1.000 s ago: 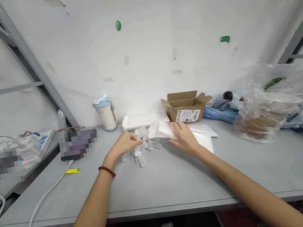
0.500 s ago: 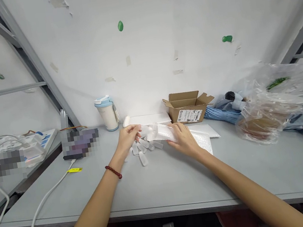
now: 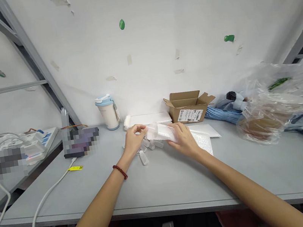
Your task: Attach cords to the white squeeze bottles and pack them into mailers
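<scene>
Centre of frame: right hand [image 3: 183,139] grasps a narrow, whitish, translucent plastic-film pouch [image 3: 165,131], its clear flap pointing left. Left hand [image 3: 134,141], thumb and forefinger drawn together, is at the flap's edge; cannot tell whether it pinches film or a small piece. Just below, on the smooth grey worktop [image 3: 163,188]: loose heap of frosted, flat, round-ended plastic pieces [image 3: 144,158], partly hidden. Right of centre: flat white bubble-textured sheet [image 3: 204,143]. Behind it: open brown cardboard box [image 3: 175,116], flaps splayed, white printed label [image 3: 190,115].
</scene>
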A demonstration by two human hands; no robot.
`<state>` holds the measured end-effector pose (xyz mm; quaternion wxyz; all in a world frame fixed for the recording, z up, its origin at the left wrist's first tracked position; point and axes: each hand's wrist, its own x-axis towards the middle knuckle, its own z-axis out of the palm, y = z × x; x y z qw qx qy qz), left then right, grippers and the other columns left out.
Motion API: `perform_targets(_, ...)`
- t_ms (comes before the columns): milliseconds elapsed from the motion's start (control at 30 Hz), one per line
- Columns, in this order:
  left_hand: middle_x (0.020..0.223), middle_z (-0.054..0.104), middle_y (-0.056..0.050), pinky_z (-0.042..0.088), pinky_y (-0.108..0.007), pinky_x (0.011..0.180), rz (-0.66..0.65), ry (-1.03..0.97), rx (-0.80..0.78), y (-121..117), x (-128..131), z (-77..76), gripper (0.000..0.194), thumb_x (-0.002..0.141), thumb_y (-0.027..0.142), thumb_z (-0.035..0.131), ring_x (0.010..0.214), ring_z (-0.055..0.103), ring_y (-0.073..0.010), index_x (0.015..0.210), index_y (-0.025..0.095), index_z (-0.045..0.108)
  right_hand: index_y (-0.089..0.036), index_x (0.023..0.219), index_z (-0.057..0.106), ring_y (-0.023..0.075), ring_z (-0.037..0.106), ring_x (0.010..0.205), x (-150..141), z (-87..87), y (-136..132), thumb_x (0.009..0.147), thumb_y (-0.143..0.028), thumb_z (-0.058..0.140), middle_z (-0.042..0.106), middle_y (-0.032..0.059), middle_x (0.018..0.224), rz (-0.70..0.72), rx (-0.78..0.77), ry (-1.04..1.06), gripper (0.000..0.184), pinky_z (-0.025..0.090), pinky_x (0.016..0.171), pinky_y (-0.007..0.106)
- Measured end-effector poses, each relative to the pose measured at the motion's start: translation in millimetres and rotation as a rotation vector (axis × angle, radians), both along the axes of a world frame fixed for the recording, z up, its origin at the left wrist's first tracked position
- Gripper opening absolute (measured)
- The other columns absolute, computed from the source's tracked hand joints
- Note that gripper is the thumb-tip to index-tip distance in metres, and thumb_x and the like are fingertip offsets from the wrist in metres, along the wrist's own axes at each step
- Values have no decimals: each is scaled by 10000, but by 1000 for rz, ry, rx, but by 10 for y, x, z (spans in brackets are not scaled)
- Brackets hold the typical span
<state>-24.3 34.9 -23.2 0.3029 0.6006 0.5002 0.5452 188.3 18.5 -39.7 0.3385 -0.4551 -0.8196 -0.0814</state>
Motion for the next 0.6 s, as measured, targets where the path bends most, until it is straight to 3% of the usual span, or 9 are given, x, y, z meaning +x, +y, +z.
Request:
perform_targets(200,1072,666,-95,448,-327,852,-109,144,49,-32,32,-8,303,803,397,523,1065,549,-241,883,181,719,-182,1173,448,274,480,1058,-15,1,-13,768,-272,546,546,114,1119,15,21,20,427,391,869,395)
perform_targets(333,1373,472,-57,237,-415,1078,-149,240,44,-82,67,-25,347,846,445,469,1323,285,-268,962,237,722,-176,1165,456,275,483,1048,-24,3,-20,766,-266,552,551,120,1108,19,17,29,420,390,866,399)
perform_targets(433,1446,378,-27,96,-432,1121,-210,235,-3,-99,84,-40,375,854,479,448,1394,97,-259,963,240,715,-183,1162,460,276,487,1039,-28,1,-22,775,-271,546,556,117,1100,22,24,35,407,390,861,400)
perform_targets(600,1460,359,-15,27,-470,1115,-227,195,-31,-85,37,18,461,894,503,324,1404,62,-265,976,255,704,-183,1155,466,274,486,1036,-11,16,-12,773,-272,550,551,115,1099,1,28,38,402,388,847,391)
